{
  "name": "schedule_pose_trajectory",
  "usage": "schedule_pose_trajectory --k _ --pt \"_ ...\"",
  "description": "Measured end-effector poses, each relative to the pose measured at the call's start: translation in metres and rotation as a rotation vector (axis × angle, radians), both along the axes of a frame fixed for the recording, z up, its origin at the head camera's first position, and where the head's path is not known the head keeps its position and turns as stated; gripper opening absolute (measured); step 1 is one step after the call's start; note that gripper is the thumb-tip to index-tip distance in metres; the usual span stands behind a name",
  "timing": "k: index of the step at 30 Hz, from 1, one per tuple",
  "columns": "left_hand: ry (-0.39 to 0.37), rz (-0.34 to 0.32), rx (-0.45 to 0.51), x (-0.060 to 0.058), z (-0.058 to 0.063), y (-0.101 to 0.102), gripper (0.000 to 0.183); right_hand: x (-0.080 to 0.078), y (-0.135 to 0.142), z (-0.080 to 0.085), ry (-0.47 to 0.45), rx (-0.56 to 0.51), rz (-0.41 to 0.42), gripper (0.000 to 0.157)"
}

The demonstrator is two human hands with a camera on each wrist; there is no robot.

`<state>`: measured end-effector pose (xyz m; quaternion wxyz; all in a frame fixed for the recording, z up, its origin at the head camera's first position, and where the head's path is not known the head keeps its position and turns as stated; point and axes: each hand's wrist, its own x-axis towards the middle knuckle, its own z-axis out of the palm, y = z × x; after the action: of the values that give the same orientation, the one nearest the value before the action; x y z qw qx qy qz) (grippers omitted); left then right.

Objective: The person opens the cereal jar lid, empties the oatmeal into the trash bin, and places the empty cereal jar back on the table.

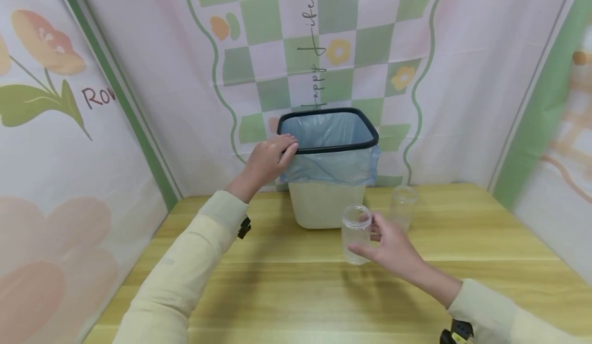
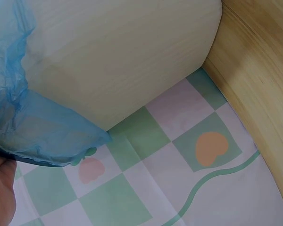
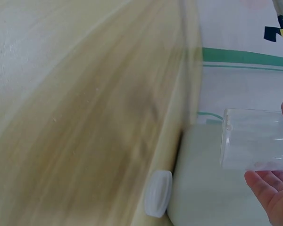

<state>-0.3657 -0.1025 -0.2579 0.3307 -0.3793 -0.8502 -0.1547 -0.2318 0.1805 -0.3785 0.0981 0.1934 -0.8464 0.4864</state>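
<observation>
A cream trash bin with a black rim and blue liner bag stands at the back of the table. My left hand grips its rim at the left front corner; in the left wrist view only part of that hand shows at the black rim. With thumb and fingers, my right hand holds a clear plastic jar, upright and without a lid, in front of the bin. The right wrist view shows this jar raised off the table. Behind the right hand stands a second clear jar.
The wooden table meets a printed cloth close behind the bin. More printed cloth encloses the left side and the right. A small round whitish thing shows beside the bin in the right wrist view; its kind is unclear.
</observation>
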Motion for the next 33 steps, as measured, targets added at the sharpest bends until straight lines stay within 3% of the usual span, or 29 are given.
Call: schedule_pose_trajectory --k 14,33 --pt "0.006 0.007 0.0 0.0 0.0 0.0 0.031 -0.003 -0.021 -0.019 -0.123 -0.014 0.03 0.058" --pt "-0.004 0.01 -0.011 0.001 -0.001 0.0 0.031 -0.009 -0.037 -0.032 -0.134 -0.031 0.027 0.05"
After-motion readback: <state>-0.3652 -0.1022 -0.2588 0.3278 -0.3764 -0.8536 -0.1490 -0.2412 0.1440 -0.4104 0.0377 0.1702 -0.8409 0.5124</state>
